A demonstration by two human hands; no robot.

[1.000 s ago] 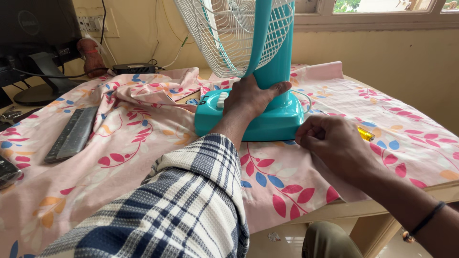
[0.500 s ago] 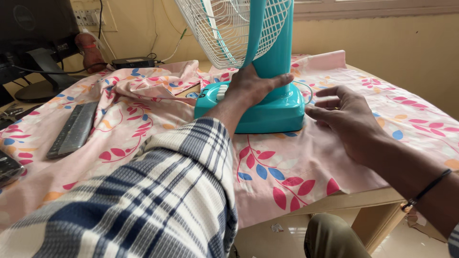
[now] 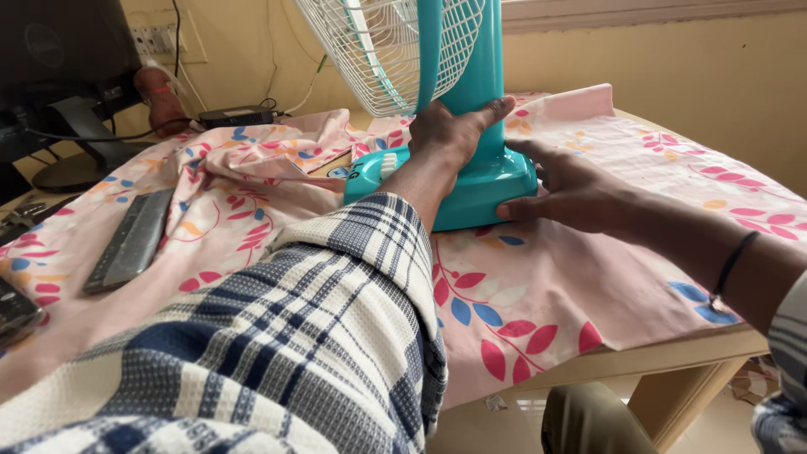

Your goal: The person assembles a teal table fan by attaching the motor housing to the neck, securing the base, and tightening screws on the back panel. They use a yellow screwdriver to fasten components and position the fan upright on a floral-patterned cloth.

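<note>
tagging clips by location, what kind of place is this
Probably a room in a home or small office: a table under a floral cloth, a monitor by wall switches, and a table fan held by the left hand and right hand.

This looks like a room in a home, used also as a small office. A flowered cloth (image 3: pixel 538 294) covers a wooden table (image 3: pixel 672 357). At the far left stand a computer monitor (image 3: pixel 59 67), a keyboard (image 3: pixel 130 240) and wall sockets (image 3: pixel 155 38). A window frame (image 3: pixel 639 13) runs along the far wall.
</note>
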